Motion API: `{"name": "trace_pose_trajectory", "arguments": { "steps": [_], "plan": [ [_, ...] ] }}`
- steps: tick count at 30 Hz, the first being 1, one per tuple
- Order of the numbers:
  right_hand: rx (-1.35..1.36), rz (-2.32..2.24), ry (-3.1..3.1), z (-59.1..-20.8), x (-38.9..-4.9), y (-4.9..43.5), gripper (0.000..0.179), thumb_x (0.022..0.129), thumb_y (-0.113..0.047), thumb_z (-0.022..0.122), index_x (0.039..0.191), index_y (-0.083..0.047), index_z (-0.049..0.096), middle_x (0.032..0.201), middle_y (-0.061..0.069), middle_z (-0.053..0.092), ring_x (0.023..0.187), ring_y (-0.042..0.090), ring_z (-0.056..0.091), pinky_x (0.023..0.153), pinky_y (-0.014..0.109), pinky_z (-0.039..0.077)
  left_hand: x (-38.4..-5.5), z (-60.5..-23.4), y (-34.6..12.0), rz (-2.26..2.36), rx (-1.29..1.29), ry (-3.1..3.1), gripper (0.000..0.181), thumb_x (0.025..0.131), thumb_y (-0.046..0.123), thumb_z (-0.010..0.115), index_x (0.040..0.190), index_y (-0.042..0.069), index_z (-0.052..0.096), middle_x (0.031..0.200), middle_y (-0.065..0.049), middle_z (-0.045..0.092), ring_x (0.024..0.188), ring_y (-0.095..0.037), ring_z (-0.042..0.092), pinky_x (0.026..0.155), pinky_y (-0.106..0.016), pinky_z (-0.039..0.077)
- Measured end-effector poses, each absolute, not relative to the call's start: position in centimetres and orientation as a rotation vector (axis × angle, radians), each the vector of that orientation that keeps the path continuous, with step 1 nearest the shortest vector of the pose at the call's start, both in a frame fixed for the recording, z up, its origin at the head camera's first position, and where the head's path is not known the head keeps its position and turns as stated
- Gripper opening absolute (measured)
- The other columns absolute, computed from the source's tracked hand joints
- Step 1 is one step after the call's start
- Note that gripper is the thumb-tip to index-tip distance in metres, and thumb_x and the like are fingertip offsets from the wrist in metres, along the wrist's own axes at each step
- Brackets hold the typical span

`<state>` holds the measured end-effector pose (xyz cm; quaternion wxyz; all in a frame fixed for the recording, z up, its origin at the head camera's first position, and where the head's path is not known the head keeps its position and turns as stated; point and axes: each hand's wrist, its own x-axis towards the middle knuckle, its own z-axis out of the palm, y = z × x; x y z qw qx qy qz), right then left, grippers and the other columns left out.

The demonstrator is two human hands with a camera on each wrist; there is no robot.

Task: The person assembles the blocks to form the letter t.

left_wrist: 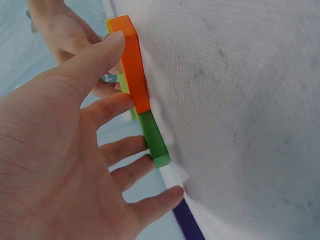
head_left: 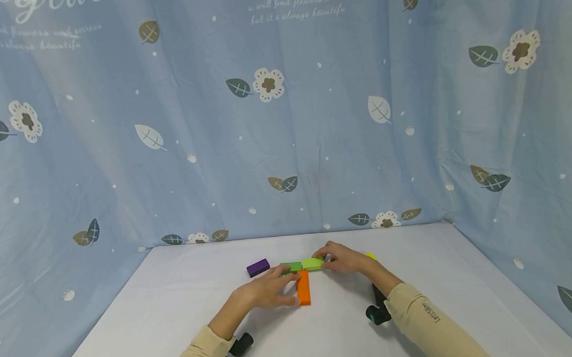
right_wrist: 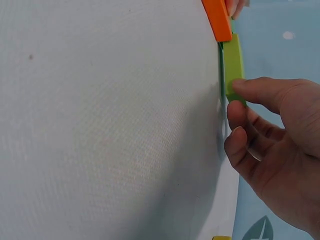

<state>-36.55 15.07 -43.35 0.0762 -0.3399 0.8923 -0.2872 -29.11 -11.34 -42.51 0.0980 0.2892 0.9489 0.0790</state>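
Observation:
On the white table, an orange block (head_left: 303,288) points toward me, its far end at the meeting of a green block (head_left: 292,266) and a lime green block (head_left: 311,264), which lie end to end. My left hand (head_left: 270,287) is spread along the left side. Its thumb and index finger touch the orange block (left_wrist: 132,65), and its middle and ring fingertips meet the green block (left_wrist: 153,137). With thumb and index finger, my right hand (head_left: 343,257) pinches the right end of the lime green block (right_wrist: 233,65).
A purple block (head_left: 258,267) lies to the left of the green one. Partly hidden behind my right hand is a yellow block (head_left: 371,256). Black wrist cameras (head_left: 378,314) hang below both forearms. A blue patterned curtain (head_left: 313,145) encloses the table's back and sides.

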Motion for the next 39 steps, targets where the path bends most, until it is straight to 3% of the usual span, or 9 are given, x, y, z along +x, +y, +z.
{"name": "trace_pose_trajectory", "arguments": {
  "steps": [19, 39],
  "plan": [
    [-0.98, -0.853, 2.665, -43.65, -36.46, 14.88, 0.032, 0.092, -0.007, 0.065, 0.124, -0.007, 0.067, 0.108, 0.007, 0.06, 0.1, 0.022, 0.055, 0.084, 0.031, 0.053, -29.03, -42.63, -11.3, 0.242, 0.856, 2.816, 0.065, 0.09, 0.06, 0.059, 0.145, 0.028, 0.047, 0.157, -0.007, 0.032, 0.142, -0.031, 0.036, 0.108, -0.053, 0.041],
    [-1.063, -0.857, 2.657, -44.21, -36.62, 15.06, 0.031, 0.092, -0.006, 0.064, 0.122, -0.005, 0.067, 0.104, 0.01, 0.061, 0.098, 0.026, 0.055, 0.08, 0.024, 0.049, -28.99, -42.45, -11.23, 0.251, 0.832, 2.807, 0.064, 0.09, 0.058, 0.059, 0.145, 0.028, 0.046, 0.159, -0.008, 0.03, 0.144, -0.033, 0.033, 0.108, -0.056, 0.04]
  ]
}}
